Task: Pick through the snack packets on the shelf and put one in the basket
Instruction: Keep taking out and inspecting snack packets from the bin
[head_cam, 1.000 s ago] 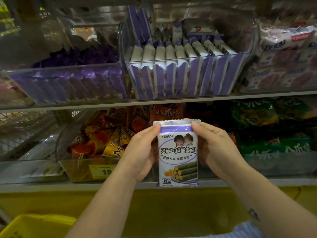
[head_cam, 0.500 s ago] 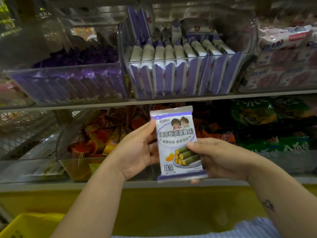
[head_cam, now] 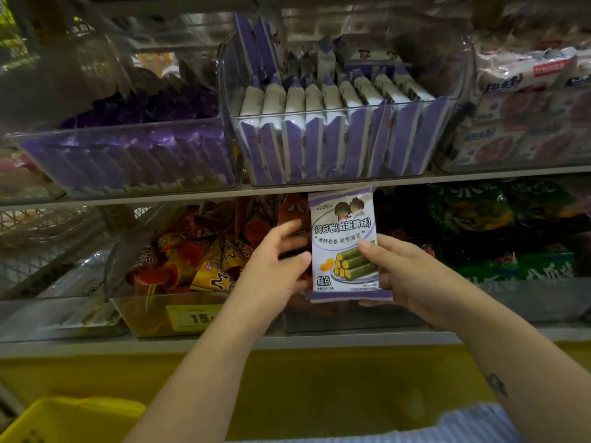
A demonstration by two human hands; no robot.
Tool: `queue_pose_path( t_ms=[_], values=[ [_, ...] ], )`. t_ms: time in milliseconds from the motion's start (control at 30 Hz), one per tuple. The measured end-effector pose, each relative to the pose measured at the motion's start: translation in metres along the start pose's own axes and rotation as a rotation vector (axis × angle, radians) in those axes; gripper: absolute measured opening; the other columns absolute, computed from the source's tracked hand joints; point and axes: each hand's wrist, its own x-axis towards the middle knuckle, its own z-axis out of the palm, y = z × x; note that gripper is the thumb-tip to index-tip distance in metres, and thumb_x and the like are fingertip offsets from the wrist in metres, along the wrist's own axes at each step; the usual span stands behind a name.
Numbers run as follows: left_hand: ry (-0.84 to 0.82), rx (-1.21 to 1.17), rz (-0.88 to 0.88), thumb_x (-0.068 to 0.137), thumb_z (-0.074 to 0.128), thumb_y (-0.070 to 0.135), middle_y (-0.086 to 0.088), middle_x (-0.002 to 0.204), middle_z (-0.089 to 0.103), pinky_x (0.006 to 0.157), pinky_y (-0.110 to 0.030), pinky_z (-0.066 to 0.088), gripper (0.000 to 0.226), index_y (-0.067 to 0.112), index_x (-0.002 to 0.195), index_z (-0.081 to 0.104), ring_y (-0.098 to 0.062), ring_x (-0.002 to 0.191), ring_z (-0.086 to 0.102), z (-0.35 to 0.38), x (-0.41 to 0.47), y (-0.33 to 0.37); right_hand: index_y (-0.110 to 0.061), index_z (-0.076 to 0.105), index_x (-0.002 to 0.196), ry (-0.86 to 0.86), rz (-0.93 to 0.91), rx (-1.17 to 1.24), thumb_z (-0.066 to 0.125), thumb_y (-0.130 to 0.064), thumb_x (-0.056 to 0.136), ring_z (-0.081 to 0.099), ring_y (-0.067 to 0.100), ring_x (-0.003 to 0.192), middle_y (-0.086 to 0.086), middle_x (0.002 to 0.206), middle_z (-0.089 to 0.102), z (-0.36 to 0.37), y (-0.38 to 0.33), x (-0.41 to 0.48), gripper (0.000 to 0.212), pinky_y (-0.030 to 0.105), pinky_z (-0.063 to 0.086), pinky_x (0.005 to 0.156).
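One packet (head_cam: pixel 347 247), centre frame, reads 海苔卷(咸蛋黄味) and 糕点; right hand (head_cam: pixel 412 276) pinches its lower right. Left hand (head_cam: pixel 275 266), fingers loose, beside it, holds nothing. One yellow basket (head_cam: pixel 64 420) lower left. One price tag (head_cam: pixel 193 318) reads 15.

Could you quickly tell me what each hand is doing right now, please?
The left hand is open, fingers spread beside the snack packet.
The right hand holds the snack packet, thumb on its front.
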Motion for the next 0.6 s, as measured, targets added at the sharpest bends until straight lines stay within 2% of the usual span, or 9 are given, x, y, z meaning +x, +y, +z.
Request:
queue_pose_path(
  t_ms=[67, 133, 200, 300, 400, 467, 533, 600],
  values=[
    [-0.063, 0.058, 0.075, 0.091, 0.063, 0.031, 0.009, 0.130, 0.063, 0.088, -0.035, 0.057, 0.044, 0.044, 0.131, 0.048, -0.007, 0.108, 0.067, 0.006, -0.002, -0.002, -0.029, 0.060, 0.122, 0.018, -0.114, -0.136, 0.053, -0.044, 0.085, 0.072, 0.015, 0.093, -0.002, 0.104, 0.075, 0.006, 0.003, 0.001, 0.040, 0.031, 0.061, 0.071],
    [-0.189, 0.033, 0.009, 0.078, 0.068, 0.054, 0.012, 0.144, 0.051, 0.104, -0.044, 0.047, 0.076, 0.049, 0.144, 0.031, -0.011, 0.124, 0.057, 0.009, -0.003, -0.005, -0.043, 0.054, 0.127, -0.061, -0.170, -0.213, 0.048, -0.047, 0.089, 0.071, 0.013, 0.096, -0.007, 0.110, 0.073, 0.012, 0.004, -0.001, 0.039, 0.027, 0.059, 0.074],
    [-0.276, -0.045, -0.027, 0.073, 0.068, 0.060, 0.012, 0.151, 0.042, 0.110, -0.045, 0.041, 0.090, 0.054, 0.148, 0.018, -0.011, 0.131, 0.051, 0.012, -0.003, -0.005, -0.052, 0.040, 0.137, -0.133, -0.161, -0.215, 0.041, -0.050, 0.093, 0.070, 0.015, 0.098, -0.010, 0.117, 0.070, 0.014, 0.004, -0.002, 0.043, 0.026, 0.057, 0.077],
    [-0.292, -0.075, 0.008, 0.085, 0.064, 0.048, 0.006, 0.151, 0.043, 0.113, -0.048, 0.037, 0.080, 0.047, 0.150, 0.019, -0.018, 0.135, 0.047, 0.013, -0.007, -0.001, -0.056, 0.027, 0.142, -0.128, -0.140, -0.260, 0.045, -0.049, 0.090, 0.068, 0.008, 0.099, -0.015, 0.118, 0.068, 0.012, 0.004, -0.001, 0.055, 0.029, 0.057, 0.085],
    [-0.296, -0.201, -0.025, 0.092, 0.059, 0.025, -0.004, 0.143, 0.053, 0.104, -0.046, 0.047, 0.069, 0.030, 0.152, 0.026, -0.023, 0.128, 0.055, 0.009, -0.009, 0.001, -0.054, 0.025, 0.141, -0.053, -0.174, -0.294, 0.059, -0.036, 0.089, 0.068, 0.005, 0.101, -0.013, 0.120, 0.066, 0.014, 0.006, 0.002, 0.064, 0.033, 0.057, 0.088],
    [-0.360, -0.268, -0.032, 0.093, 0.054, 0.014, -0.007, 0.138, 0.059, 0.097, -0.044, 0.053, 0.058, 0.026, 0.147, 0.036, -0.025, 0.124, 0.058, 0.006, -0.011, 0.004, -0.049, 0.032, 0.136, 0.026, -0.171, -0.192, 0.069, -0.034, 0.081, 0.070, 0.008, 0.098, -0.009, 0.114, 0.069, 0.011, 0.007, 0.004, 0.068, 0.034, 0.059, 0.083],
    [-0.414, -0.308, -0.037, 0.095, 0.050, 0.005, -0.007, 0.132, 0.063, 0.090, -0.040, 0.056, 0.049, 0.027, 0.139, 0.044, -0.026, 0.120, 0.061, 0.004, -0.011, 0.008, -0.041, 0.047, 0.126, 0.042, -0.144, -0.134, 0.075, -0.038, 0.069, 0.070, 0.008, 0.099, -0.011, 0.108, 0.072, 0.006, 0.008, 0.003, 0.064, 0.033, 0.060, 0.081],
    [-0.333, -0.267, -0.015, 0.094, 0.051, -0.002, -0.004, 0.126, 0.067, 0.086, -0.039, 0.058, 0.049, 0.028, 0.133, 0.049, -0.024, 0.117, 0.064, 0.002, -0.009, 0.008, -0.037, 0.053, 0.120, 0.049, -0.166, -0.209, 0.078, -0.034, 0.069, 0.069, 0.005, 0.099, -0.014, 0.106, 0.072, 0.003, 0.008, 0.003, 0.057, 0.027, 0.059, 0.079]
  ],
)
